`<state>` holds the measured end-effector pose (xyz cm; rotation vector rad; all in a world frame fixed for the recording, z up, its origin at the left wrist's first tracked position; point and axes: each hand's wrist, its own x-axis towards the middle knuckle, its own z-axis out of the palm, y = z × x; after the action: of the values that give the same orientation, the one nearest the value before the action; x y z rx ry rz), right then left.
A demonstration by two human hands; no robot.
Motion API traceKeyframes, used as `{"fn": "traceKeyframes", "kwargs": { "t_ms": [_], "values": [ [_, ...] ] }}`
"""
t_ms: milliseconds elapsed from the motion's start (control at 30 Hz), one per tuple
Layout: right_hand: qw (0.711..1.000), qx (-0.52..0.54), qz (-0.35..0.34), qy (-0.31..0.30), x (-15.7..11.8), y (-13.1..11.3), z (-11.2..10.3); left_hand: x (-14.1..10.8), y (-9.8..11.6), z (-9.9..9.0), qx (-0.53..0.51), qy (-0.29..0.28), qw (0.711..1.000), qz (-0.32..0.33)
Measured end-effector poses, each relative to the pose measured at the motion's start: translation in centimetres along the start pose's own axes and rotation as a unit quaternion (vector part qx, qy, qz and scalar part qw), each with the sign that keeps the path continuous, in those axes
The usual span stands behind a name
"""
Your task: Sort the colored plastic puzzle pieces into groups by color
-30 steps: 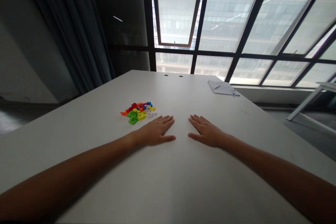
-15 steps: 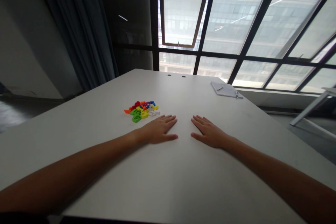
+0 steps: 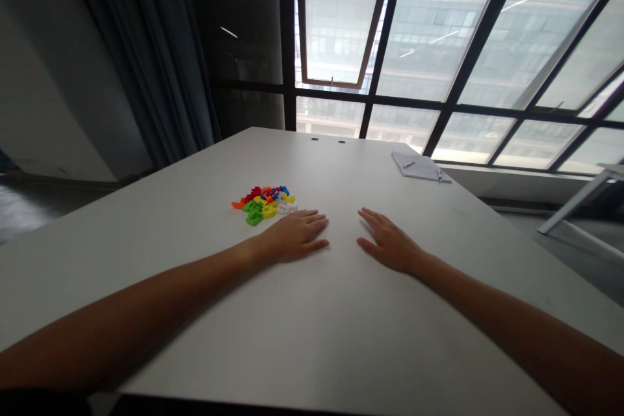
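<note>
A loose pile of small plastic pieces (image 3: 263, 201) in red, orange, green, yellow, blue and white lies left of centre on the white table (image 3: 312, 312); their exact kind is too small to tell. Just right of and nearer than the pile is my left hand (image 3: 297, 236), palm down and open, fingers stretched out, holding nothing. Its fingers are close to the white pieces; whether they touch I cannot tell. Across a gap, my right hand (image 3: 387, 242) is open with the thumb apart from the fingers, also holding nothing, seemingly tilted a little off the tabletop.
A paper pad (image 3: 419, 167) with pens on it lies at the table's far right edge. Two dark round grommets sit near the far end. Windows rise behind the table, a blue curtain (image 3: 146, 45) hangs at left, and a white table leg (image 3: 575, 201) stands at right.
Both hands have lifted or tilted slightly, and the thumbs have shifted a little upward in view. The right fingers have drawn closer together. The pile stays as it was.
</note>
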<state>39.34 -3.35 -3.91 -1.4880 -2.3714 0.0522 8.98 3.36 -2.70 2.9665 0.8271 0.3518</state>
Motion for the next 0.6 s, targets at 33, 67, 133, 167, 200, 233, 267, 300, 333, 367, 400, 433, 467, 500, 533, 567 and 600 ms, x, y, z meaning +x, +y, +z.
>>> {"fn": "traceKeyframes", "kwargs": {
  "t_ms": [33, 67, 133, 167, 200, 233, 267, 300, 333, 367, 400, 433, 467, 500, 533, 567, 600],
  "values": [
    [0.999, 0.004, -0.001, 0.04, 0.0, 0.1, 0.0, 0.0, -0.2, -0.4, 0.015, 0.024, 1.0, -0.006],
    [0.997, 0.007, -0.003, 0.074, -0.1, 0.2, 0.1, 0.1, -0.4, -0.9, 0.032, 0.049, 0.998, -0.019],
    [0.993, 0.013, -0.01, 0.116, -0.1, 0.5, 0.2, 0.0, -1.3, -1.8, 0.069, 0.086, 0.992, -0.058],
    [0.991, 0.015, -0.014, 0.129, 0.0, 0.6, 0.3, 0.0, -1.8, -2.2, 0.087, 0.099, 0.988, -0.077],
    [0.99, 0.016, -0.02, 0.139, 0.0, 0.7, 0.4, -0.1, -2.4, -2.5, 0.104, 0.108, 0.984, -0.094],
    [0.989, 0.015, -0.027, 0.146, 0.0, 0.8, 0.4, -0.3, -3.0, -2.6, 0.12, 0.113, 0.98, -0.109],
    [0.988, 0.014, -0.035, 0.152, 0.0, 0.9, 0.5, -0.4, -3.5, -2.7, 0.136, 0.116, 0.977, -0.121],
    [0.987, 0.013, -0.043, 0.155, 0.0, 0.9, 0.6, -0.5, -4.0, -2.7, 0.149, 0.116, 0.973, -0.13],
    [0.986, 0.01, -0.049, 0.156, 0.0, 0.9, 0.6, -0.6, -4.4, -2.6, 0.159, 0.114, 0.971, -0.135],
    [0.986, 0.008, -0.053, 0.156, 0.0, 0.9, 0.6, -0.7, -4.6, -2.4, 0.165, 0.109, 0.971, -0.135],
    [0.986, 0.008, -0.056, 0.156, 0.0, 0.9, 0.6, -0.7, -4.8, -2.3, 0.167, 0.103, 0.972, -0.131],
    [0.986, 0.008, -0.058, 0.155, 0.0, 0.9, 0.6, -0.8, -4.9, -2.1, 0.167, 0.098, 0.973, -0.125],
    [0.986, 0.009, -0.059, 0.153, 0.0, 0.9, 0.6, -0.8, -4.9, -2.0, 0.164, 0.094, 0.975, -0.118],
    [0.987, 0.01, -0.06, 0.15, 0.0, 0.9, 0.6, -0.8, -4.8, -1.9, 0.158, 0.092, 0.977, -0.113],
    [0.987, 0.011, -0.062, 0.147, 0.0, 0.9, 0.6, -0.7, -4.7, -1.9, 0.151, 0.09, 0.978, -0.11],
    [0.988, 0.013, -0.062, 0.143, 0.1, 0.9, 0.5, -0.7, -4.5, -1.9, 0.143, 0.089, 0.98, -0.11],
    [0.988, 0.013, -0.063, 0.14, 0.1, 0.9, 0.5, -0.6, -4.4, -2.0, 0.136, 0.091, 0.98, -0.113]
  ]
}}
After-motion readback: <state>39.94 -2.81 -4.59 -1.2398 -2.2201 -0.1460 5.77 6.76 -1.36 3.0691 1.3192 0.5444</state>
